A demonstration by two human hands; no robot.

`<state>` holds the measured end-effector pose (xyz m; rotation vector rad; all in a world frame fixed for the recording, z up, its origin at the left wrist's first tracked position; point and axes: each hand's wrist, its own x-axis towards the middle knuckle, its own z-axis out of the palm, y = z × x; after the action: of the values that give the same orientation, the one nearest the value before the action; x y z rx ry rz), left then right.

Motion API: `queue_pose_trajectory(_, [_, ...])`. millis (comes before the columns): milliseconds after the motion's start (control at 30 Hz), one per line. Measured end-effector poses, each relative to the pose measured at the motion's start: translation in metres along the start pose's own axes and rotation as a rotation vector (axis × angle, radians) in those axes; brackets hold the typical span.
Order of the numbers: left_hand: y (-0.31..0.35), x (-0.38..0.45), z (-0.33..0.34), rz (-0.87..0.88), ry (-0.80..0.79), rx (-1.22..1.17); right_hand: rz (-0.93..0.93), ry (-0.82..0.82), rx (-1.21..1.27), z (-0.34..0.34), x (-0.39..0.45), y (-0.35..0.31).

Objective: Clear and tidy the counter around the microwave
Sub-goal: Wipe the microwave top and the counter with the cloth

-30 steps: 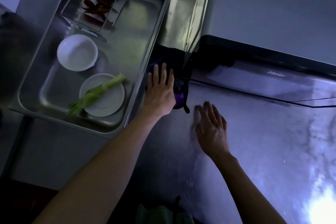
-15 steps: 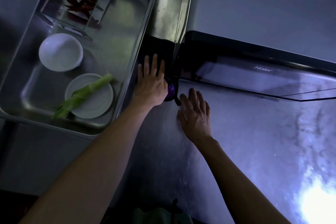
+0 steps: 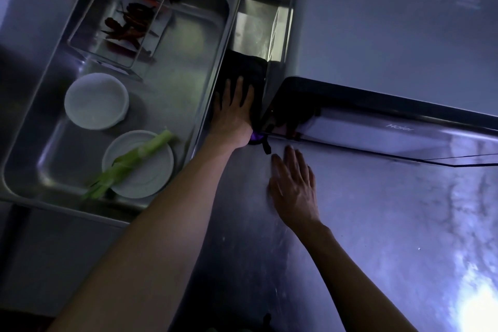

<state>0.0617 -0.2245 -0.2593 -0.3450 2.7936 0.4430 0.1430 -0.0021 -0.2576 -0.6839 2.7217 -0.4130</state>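
Note:
A dark cloth item (image 3: 246,69) with a purple patch and a black strap lies in the narrow gap between the steel tray and the microwave (image 3: 377,56). My left hand (image 3: 233,113) rests flat on it with straight fingers. Just in front of the microwave's dark door, my right hand (image 3: 293,186) lies flat on the steel counter (image 3: 390,237), fingers straight and apart from the strap.
A large steel tray (image 3: 213,62) on the left holds a clear box of dried red chillies (image 3: 126,21), a white bowl (image 3: 95,101) and a white plate (image 3: 142,170) with a green leek stalk. Bright glare marks the counter's lower right.
My left hand has slid farther back into the gap over the dark cloth. My right hand has stayed flat on the counter near the strap.

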Motion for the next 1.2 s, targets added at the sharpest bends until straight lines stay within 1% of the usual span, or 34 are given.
queue_pose_trajectory(133, [0.002,0.012,-0.002,-0.03,-0.033,-0.029,0.007,-0.004,-0.005,0.002,-0.005,0.007])
queue_pose_trajectory(300, [0.003,0.004,0.002,-0.043,-0.024,-0.02,0.01,0.011,0.007,-0.002,-0.011,0.012])
queue_pose_trajectory(433, [0.007,-0.026,0.013,-0.037,0.038,-0.012,-0.009,0.03,0.014,-0.007,-0.021,0.022])
queue_pose_trajectory(533, [0.007,-0.063,0.029,-0.022,0.131,-0.014,-0.03,0.043,0.009,-0.01,-0.029,0.031])
queue_pose_trajectory(667, [0.003,-0.092,0.043,-0.024,0.126,-0.02,-0.056,0.053,0.002,-0.008,-0.036,0.04])
queue_pose_trajectory(867, [-0.005,-0.069,0.033,0.008,0.086,-0.013,-0.046,0.043,0.004,-0.004,-0.033,0.035])
queue_pose_trajectory(1033, [-0.008,-0.027,0.017,-0.05,0.127,-0.028,-0.035,0.074,0.021,-0.009,-0.033,0.028])
queue_pose_trajectory(1200, [-0.007,-0.043,0.029,-0.056,0.171,-0.006,-0.019,0.076,0.017,-0.008,-0.049,0.031])
